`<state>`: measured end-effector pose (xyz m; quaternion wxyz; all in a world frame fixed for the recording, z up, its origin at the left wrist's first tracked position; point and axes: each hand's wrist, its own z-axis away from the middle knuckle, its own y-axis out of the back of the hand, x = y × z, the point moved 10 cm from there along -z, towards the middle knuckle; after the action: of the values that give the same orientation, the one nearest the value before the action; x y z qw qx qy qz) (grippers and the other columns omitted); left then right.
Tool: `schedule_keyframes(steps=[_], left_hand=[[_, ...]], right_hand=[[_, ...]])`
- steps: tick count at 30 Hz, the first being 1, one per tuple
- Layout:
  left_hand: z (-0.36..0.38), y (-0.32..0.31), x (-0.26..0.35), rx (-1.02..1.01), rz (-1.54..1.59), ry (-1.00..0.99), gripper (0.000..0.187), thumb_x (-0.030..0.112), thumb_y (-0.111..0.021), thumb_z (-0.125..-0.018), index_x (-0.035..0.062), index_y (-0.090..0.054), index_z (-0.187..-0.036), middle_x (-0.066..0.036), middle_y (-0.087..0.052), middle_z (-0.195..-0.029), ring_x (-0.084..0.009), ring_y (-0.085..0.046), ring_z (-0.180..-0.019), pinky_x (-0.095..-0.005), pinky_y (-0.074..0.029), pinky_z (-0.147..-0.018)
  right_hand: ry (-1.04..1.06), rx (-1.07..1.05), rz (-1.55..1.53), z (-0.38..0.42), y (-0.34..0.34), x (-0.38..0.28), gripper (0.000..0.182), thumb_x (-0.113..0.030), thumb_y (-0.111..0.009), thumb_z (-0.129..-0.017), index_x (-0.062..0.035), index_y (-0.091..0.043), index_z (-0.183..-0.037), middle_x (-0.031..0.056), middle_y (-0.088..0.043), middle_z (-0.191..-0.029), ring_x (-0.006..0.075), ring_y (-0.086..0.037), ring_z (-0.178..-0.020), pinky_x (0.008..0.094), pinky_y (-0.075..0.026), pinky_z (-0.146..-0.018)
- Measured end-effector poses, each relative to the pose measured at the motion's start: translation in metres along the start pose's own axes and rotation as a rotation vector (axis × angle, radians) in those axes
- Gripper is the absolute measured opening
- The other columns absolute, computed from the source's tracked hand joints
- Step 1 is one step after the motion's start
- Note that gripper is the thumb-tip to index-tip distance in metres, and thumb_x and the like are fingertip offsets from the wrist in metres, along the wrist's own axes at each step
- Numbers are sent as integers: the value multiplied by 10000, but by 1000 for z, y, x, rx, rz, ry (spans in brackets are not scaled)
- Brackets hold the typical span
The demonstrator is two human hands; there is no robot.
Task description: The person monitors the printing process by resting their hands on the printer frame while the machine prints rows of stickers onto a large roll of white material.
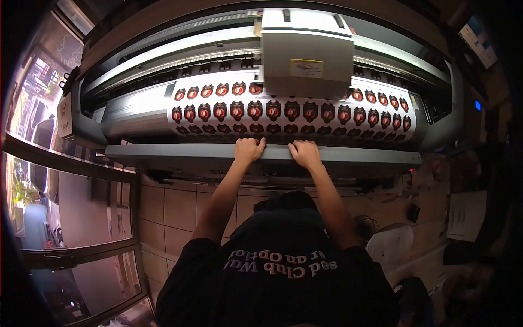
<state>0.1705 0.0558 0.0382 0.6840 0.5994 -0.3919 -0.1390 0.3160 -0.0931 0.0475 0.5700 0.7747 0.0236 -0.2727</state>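
My left hand (249, 149) is curled over the long grey front bar (180, 154) of a wide-format printer. A short way to its right, my right hand (305, 153) grips the same bar, fingers bent over the far edge and fingertips hidden. Just beyond both hands, a white printed sheet (247, 98) curves down behind the bar. Rows of red and black emblems (273, 110) run across it. Above the sheet sits the white, boxy print carriage (306, 54), which covers part of the top row.
A guide rail (218, 54) spans the printer behind the carriage. Glass doors (92, 201) stand at the left. Tiled floor (174, 210) lies below the printer. A white stool-like object (391, 245) is at lower right, with a paper sheet (467, 215) farther right.
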Motion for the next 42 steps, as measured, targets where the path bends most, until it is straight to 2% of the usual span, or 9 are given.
schedule_keyframes(steps=[5,8,10,20,23,26,28,32,42], left_hand=[[1,1,1,114,-53,-23,553,478,-539,-932,28,-752,-691,-204,-681,-651,-385,-693,-673,-467,-535,-789],[4,2,3,160,-68,-30,533,458,-540,-929,34,-750,-684,-199,-679,-641,-388,-686,-658,-459,-536,-793],[6,8,8,202,-44,-57,484,422,-546,-925,56,-757,-688,-196,-676,-638,-389,-684,-651,-451,-534,-802],[7,13,10,161,-17,-68,490,421,-551,-930,52,-748,-674,-208,-664,-630,-391,-675,-641,-458,-535,-769],[7,10,7,85,26,-63,538,485,-558,-927,32,-735,-695,-203,-681,-671,-382,-677,-679,-461,-517,-787],[10,6,19,-7,-11,-182,574,543,-565,-919,23,-712,-727,-187,-690,-716,-362,-670,-728,-458,-484,-804],[13,16,25,111,-45,-241,563,540,-594,-917,29,-665,-691,-170,-656,-682,-343,-657,-711,-457,-488,-754],[12,7,19,78,-62,-175,558,544,-578,-916,32,-693,-728,-164,-675,-715,-347,-652,-736,-441,-455,-794],[11,11,15,122,33,-168,526,511,-598,-908,40,-713,-704,-163,-687,-712,-348,-658,-732,-462,-485,-790]], right_hand=[[42,80,-83,8,25,-1,319,-306,-620,-922,-8,-697,-839,170,-704,-821,362,-665,-827,489,-495,-841],[-13,73,-135,7,31,4,278,-277,-651,-893,-9,-694,-830,173,-691,-800,370,-655,-815,485,-500,-827],[-112,41,-121,8,29,12,260,-277,-648,-895,-26,-716,-888,174,-702,-843,376,-655,-858,479,-501,-839],[-121,66,-134,6,30,14,245,-264,-639,-895,-29,-708,-896,175,-694,-829,376,-652,-847,479,-502,-834],[-141,48,-127,7,27,16,239,-260,-633,-899,-31,-700,-895,167,-691,-830,371,-649,-852,481,-495,-846],[-93,83,-131,7,28,12,200,-227,-635,-898,-35,-659,-850,141,-665,-795,360,-630,-817,475,-482,-843],[-47,123,-123,7,30,7,182,-207,-623,-907,-36,-646,-849,136,-660,-809,351,-623,-823,466,-469,-852],[-42,102,-104,8,28,6,179,-206,-611,-917,-38,-651,-867,130,-667,-831,346,-622,-844,461,-461,-851],[-61,86,-159,6,29,8,193,-222,-630,-898,-43,-699,-878,125,-689,-846,338,-640,-847,456,-473,-871]])
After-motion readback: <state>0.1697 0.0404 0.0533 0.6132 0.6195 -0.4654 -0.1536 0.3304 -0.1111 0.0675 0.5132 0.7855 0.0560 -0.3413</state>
